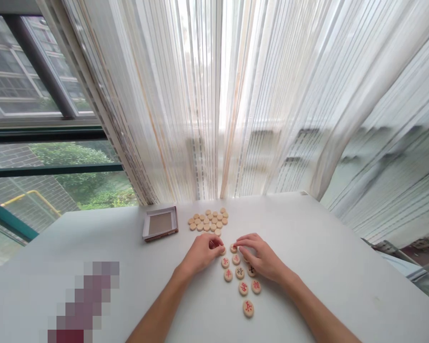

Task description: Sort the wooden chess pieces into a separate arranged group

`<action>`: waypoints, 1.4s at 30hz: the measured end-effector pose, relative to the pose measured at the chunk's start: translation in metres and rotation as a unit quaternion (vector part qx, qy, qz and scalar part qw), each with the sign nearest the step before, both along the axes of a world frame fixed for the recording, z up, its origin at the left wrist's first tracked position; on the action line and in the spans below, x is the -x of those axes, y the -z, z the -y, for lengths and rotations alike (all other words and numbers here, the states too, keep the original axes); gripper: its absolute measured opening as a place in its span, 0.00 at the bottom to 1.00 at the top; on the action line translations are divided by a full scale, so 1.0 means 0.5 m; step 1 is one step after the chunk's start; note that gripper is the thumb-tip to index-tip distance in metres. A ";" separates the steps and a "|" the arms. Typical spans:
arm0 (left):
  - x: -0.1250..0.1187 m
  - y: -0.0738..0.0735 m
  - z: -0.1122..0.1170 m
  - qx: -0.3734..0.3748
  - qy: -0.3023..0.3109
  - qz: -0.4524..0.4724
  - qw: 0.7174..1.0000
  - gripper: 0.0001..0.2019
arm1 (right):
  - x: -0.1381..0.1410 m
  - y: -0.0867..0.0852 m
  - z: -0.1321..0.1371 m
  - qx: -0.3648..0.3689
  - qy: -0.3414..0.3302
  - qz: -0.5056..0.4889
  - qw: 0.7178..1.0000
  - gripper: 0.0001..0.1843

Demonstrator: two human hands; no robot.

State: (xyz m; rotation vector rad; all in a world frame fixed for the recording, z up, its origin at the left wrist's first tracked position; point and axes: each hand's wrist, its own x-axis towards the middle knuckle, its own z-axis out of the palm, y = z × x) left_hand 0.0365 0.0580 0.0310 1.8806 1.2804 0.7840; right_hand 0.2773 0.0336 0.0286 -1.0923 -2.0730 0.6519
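Wooden Chinese chess pieces with red or black characters lie face up in short rows on the white table [300, 295]. My left hand [203, 251] has its thumb and fingers closed on a chess piece [222, 251] at the far left of these rows. Just right of it, the fingertips of my right hand [260, 255] grip another chess piece [233, 248]. That hand partly covers a black-marked piece [251, 270]. A red-marked piece [248, 308] lies nearest to me, and a black-marked piece [240, 272] sits mid-group.
Beyond my hands, several plain-side-up chess pieces [208, 220] lie in a loose cluster. An open shallow box [160, 224] stands to their left. A striped sheer curtain [214, 119] hangs behind the table's far edge. A pixelated patch [86, 305] covers the near left.
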 end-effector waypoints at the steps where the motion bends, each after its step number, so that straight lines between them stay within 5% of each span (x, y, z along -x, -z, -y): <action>1: 0.000 0.000 0.000 -0.006 -0.006 -0.003 1.000 0.10 | 0.000 0.000 0.000 -0.001 0.000 0.001 1.000 0.13; 15: -0.001 -0.004 0.003 -0.033 0.000 -0.022 0.999 0.12 | 0.000 -0.004 0.002 -0.012 -0.002 0.014 1.000 0.13; 23: 0.018 -0.017 0.005 -0.004 0.077 -0.050 0.996 0.22 | 0.003 -0.004 0.003 -0.005 0.007 0.015 1.000 0.10; 42: 0.008 -0.020 0.008 -0.006 0.090 -0.063 0.994 0.19 | 0.003 -0.002 0.002 0.007 0.010 0.006 1.000 0.10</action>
